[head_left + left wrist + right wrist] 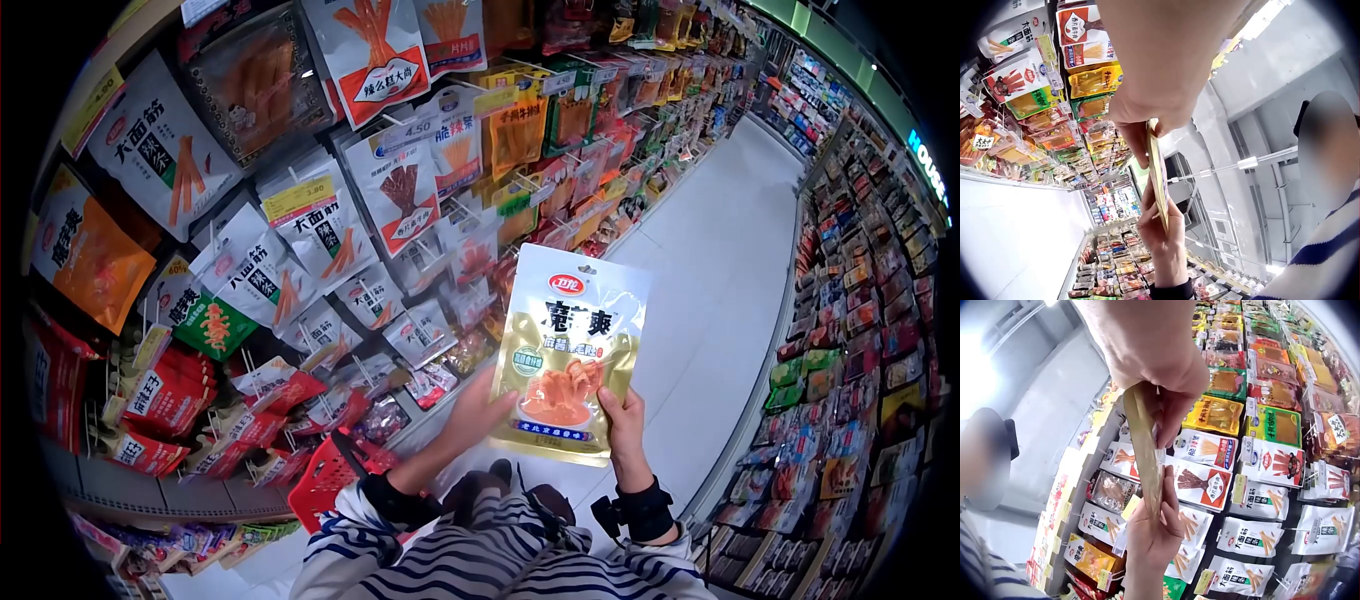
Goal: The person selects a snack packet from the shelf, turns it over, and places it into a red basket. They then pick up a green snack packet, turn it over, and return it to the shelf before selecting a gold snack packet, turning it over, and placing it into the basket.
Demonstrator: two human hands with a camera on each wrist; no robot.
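One packet: a gold and white snack pouch [570, 355] with a red brand badge at top and large dark Chinese characters, held upright over the aisle floor [715, 270].
Two hands: left hand [478, 412] at the pouch's lower left edge, right hand [625, 418] at its lower right corner.
Fingers: both sets clamped on the pouch, thumbs in front, fingers [1166, 415] behind.
Price tags: "3.80" and "4.50" readable on the hanging-snack rack [300, 230] to the left.
One basket: red shopping basket [325, 478] below the left forearm.
Far shelf: packed shelving [860, 330] across the aisle on the right.
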